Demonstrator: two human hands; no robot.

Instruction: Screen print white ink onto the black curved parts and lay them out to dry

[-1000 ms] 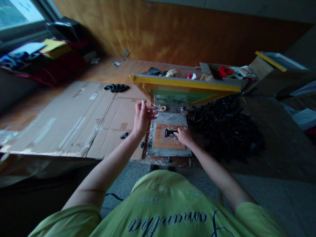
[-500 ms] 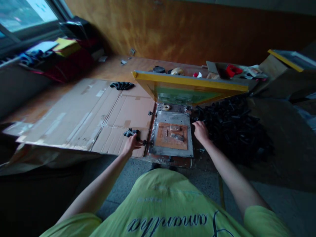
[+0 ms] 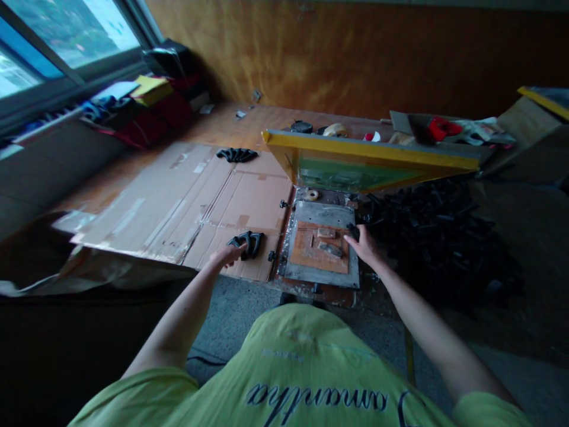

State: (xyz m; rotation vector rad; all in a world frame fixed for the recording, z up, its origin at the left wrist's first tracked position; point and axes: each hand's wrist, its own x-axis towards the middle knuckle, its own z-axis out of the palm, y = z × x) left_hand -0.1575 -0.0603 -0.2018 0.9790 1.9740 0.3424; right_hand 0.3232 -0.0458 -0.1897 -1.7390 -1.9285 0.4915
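Observation:
My left hand (image 3: 227,256) is over the cardboard at the near edge of the bench. Its fingers close at the near-left end of a small cluster of curved black plastic pieces (image 3: 251,243); the exact grip is partly hidden. My right hand (image 3: 365,247) pinches a dark plastic piece (image 3: 353,230) above the right edge of a grey metal plate (image 3: 302,210). On that plate lies a brown board (image 3: 302,255) with small worn blocks (image 3: 331,249) fixed on it. Behind the plate, a yellow-edged screen frame (image 3: 368,147) stands tilted up.
A large heap of black pieces (image 3: 448,237) lies to the right. A row of similar pieces (image 3: 237,155) rests farther back on the flattened cardboard (image 3: 164,190). A tape roll (image 3: 312,194) sits behind the plate. An open box (image 3: 402,123) stands at the back right.
My right hand has moved from beside the heap to the plate's right edge, now with a dark piece. My left hand has shifted left along the cluster, where another piece shows. The view has turned slightly left.

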